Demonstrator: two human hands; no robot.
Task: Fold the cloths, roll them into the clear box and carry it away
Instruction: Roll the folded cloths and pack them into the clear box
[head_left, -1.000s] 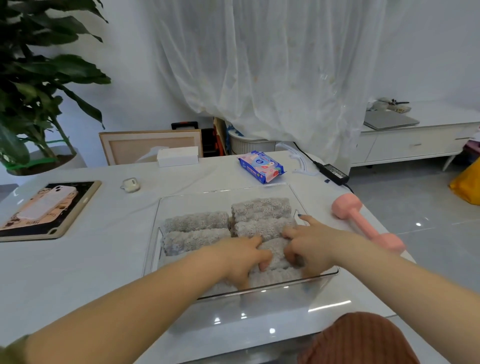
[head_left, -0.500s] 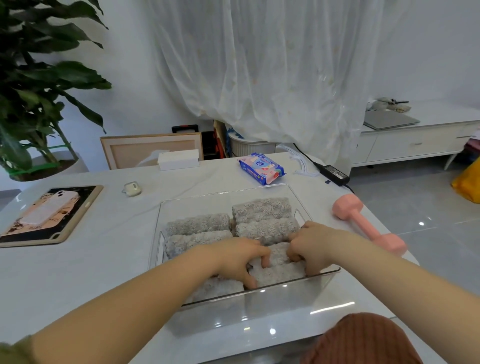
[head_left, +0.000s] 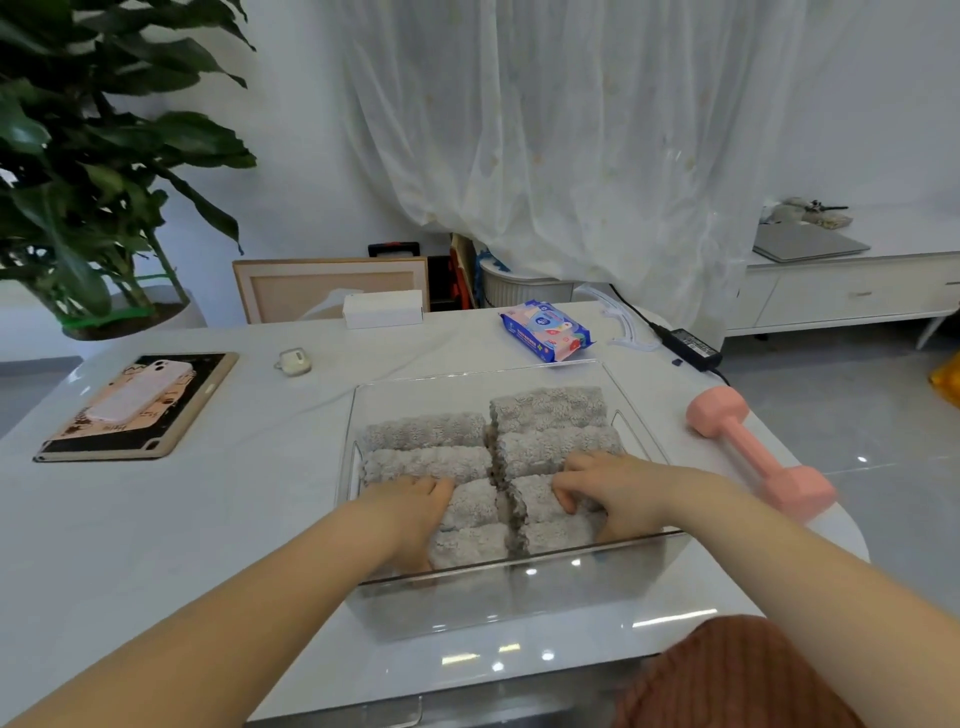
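The clear box (head_left: 509, 597) stands on the white table in front of me. Inside it lie several grey rolled cloths (head_left: 550, 410) in two columns. My left hand (head_left: 410, 514) is inside the box at the near left, its fingers pressing on a roll (head_left: 472, 506) in the left column. My right hand (head_left: 618, 491) rests on the near right rolls (head_left: 535, 499), fingers curled over one of them. Both hands are inside the box walls; parts of the nearest rolls are hidden under them.
A pink dumbbell (head_left: 758, 457) lies just right of the box near the table edge. Behind the box are a blue wipes packet (head_left: 545, 330), a white carton (head_left: 382, 308), a small earbud case (head_left: 293, 359) and a power adapter (head_left: 691, 345). A tablet with a phone (head_left: 140, 405) lies at left.
My left hand has slid left to the near left column, and my right hand has stayed on the near right rolls. A gap between the two columns now shows. The view has shifted a little.
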